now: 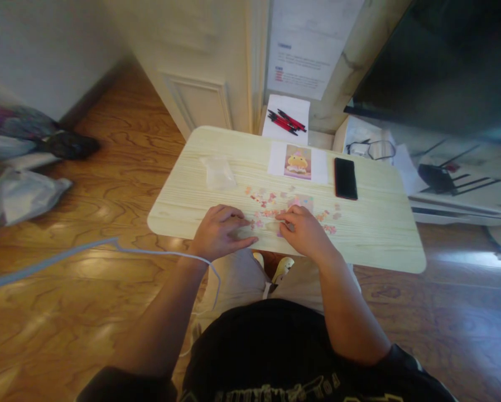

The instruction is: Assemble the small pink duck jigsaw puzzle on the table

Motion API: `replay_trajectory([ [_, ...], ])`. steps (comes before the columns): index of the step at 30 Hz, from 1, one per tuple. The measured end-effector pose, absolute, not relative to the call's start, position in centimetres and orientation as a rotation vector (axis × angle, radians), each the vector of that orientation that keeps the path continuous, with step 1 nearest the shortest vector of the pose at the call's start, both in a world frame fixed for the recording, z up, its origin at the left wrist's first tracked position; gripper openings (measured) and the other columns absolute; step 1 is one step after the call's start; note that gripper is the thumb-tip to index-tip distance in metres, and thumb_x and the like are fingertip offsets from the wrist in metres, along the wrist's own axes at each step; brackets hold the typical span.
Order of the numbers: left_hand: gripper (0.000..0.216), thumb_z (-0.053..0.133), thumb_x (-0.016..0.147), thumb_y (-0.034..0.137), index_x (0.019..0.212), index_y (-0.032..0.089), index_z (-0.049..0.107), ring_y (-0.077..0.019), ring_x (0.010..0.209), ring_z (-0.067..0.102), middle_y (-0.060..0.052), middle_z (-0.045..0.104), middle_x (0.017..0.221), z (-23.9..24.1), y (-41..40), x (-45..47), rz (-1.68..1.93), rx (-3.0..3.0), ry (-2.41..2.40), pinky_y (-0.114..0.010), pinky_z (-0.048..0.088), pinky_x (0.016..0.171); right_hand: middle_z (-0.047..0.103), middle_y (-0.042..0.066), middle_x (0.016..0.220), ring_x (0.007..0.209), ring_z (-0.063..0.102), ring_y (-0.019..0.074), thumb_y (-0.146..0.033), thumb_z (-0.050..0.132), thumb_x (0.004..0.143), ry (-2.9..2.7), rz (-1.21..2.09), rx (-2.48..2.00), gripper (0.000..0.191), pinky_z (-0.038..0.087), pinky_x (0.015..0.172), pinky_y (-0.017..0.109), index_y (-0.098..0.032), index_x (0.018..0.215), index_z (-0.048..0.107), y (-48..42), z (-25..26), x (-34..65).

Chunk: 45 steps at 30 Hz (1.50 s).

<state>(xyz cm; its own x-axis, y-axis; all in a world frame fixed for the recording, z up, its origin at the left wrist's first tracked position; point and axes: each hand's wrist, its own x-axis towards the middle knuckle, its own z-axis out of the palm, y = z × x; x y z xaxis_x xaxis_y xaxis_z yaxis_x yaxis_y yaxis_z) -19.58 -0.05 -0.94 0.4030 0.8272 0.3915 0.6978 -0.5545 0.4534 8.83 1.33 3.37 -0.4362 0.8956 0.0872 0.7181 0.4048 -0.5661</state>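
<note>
Small pink, red and orange jigsaw puzzle pieces (271,213) lie scattered on the pale wooden table (175,184) in front of me. My left hand (222,230) rests at the left of the pieces, palm down, with thumb and fingers apart and nothing visible in it. Over the right part of the pile, my right hand (304,229) has its fingers curled, index finger and thumb close together at the pieces. Anything between those fingertips is too small to make out. A partly joined pink section (304,202) lies just beyond that hand, partly covered by it.
A picture card of a yellow character (298,162) lies on white paper at the far side. A black phone (345,178) is to its right, a clear plastic bag (219,173) to the left. Red pens (287,121) lie behind the table. A cable (162,252) crosses my left forearm.
</note>
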Motion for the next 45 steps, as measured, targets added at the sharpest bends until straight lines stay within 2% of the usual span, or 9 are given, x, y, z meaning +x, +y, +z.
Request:
replay_trajectory([
  [5,0.044,0.077,0.081,0.064,0.111,0.032,0.080,-0.0244,0.097,0.064,-0.007,0.070,0.104,-0.9,-0.2,-19.3,0.770,2.488,1.326,-0.044,0.050,0.089,0.066,0.010,0.104,0.102,0.062,0.0256,-0.019,0.059,0.096,-2.347,0.568,-1.452,0.037,0.051,0.096,0.039,-0.021,0.129,0.075,1.6,3.3,8.3],
  [12,0.045,0.073,0.084,0.063,0.118,0.033,0.077,-0.0272,0.102,0.062,-0.008,0.069,0.111,-0.5,-0.4,-19.2,0.685,2.518,1.342,-0.048,0.048,0.093,0.066,0.010,0.101,0.102,0.060,0.0264,-0.020,0.060,0.097,-2.383,0.537,-1.458,0.032,0.050,0.096,0.040,-0.022,0.123,0.077,1.7,3.2,7.9],
  [16,0.058,0.069,0.086,0.062,0.136,0.033,0.067,-0.0324,0.116,0.061,-0.010,0.069,0.127,-0.1,-0.7,-18.1,0.621,2.551,1.353,-0.053,0.046,0.099,0.066,0.009,0.103,0.105,0.060,0.0264,-0.021,0.062,0.097,-2.368,0.555,-1.444,0.029,0.050,0.097,0.041,-0.024,0.120,0.078,1.5,3.2,7.7],
  [20,0.062,0.064,0.090,0.058,0.145,0.030,0.061,-0.0344,0.131,0.055,-0.007,0.065,0.145,0.4,-1.0,-16.2,0.594,2.615,1.195,-0.056,0.042,0.109,0.067,0.010,0.103,0.103,0.060,0.0263,-0.021,0.061,0.098,-2.374,0.549,-1.437,0.032,0.051,0.096,0.041,-0.023,0.125,0.077,1.4,3.0,7.5],
  [23,0.061,0.062,0.092,0.057,0.145,0.027,0.061,-0.0344,0.130,0.056,-0.007,0.065,0.146,0.4,-0.9,-15.4,0.581,2.624,1.166,-0.057,0.042,0.109,0.067,0.010,0.103,0.102,0.061,0.0262,-0.021,0.061,0.098,-2.373,0.548,-1.435,0.032,0.051,0.096,0.041,-0.023,0.126,0.076,1.5,3.0,7.6],
  [29,0.060,0.064,0.091,0.055,0.145,0.029,0.062,-0.0349,0.127,0.059,-0.007,0.066,0.145,0.1,-0.8,-15.5,0.596,2.600,1.198,-0.058,0.043,0.105,0.067,0.009,0.103,0.103,0.060,0.0263,-0.022,0.063,0.097,-2.373,0.552,-1.436,0.033,0.051,0.096,0.042,-0.026,0.127,0.076,1.5,2.9,7.9],
  [38,0.060,0.062,0.092,0.053,0.147,0.028,0.060,-0.0347,0.129,0.059,-0.006,0.067,0.144,0.2,-1.0,-15.4,0.608,2.626,1.196,-0.058,0.045,0.104,0.065,0.009,0.101,0.101,0.059,0.0268,-0.021,0.062,0.097,-2.424,0.473,-1.437,0.025,0.050,0.094,0.042,-0.024,0.117,0.079,1.4,3.3,7.0],
  [42,0.050,0.064,0.091,0.046,0.139,0.030,0.065,-0.0328,0.129,0.059,-0.004,0.066,0.146,0.1,-1.5,-16.5,0.702,2.634,1.245,-0.054,0.046,0.104,0.065,0.010,0.102,0.103,0.060,0.0273,-0.020,0.060,0.099,-2.374,0.431,-1.471,0.024,0.050,0.096,0.042,-0.023,0.114,0.078,1.7,3.5,6.9],
  [45,0.044,0.066,0.091,0.042,0.132,0.030,0.068,-0.0313,0.124,0.062,-0.004,0.070,0.139,0.0,-1.6,-18.1,0.765,2.538,1.461,-0.052,0.047,0.103,0.066,0.010,0.101,0.103,0.060,0.0280,-0.022,0.060,0.098,-2.358,0.437,-1.478,0.023,0.050,0.096,0.043,-0.023,0.113,0.078,2.0,3.5,6.9],
])
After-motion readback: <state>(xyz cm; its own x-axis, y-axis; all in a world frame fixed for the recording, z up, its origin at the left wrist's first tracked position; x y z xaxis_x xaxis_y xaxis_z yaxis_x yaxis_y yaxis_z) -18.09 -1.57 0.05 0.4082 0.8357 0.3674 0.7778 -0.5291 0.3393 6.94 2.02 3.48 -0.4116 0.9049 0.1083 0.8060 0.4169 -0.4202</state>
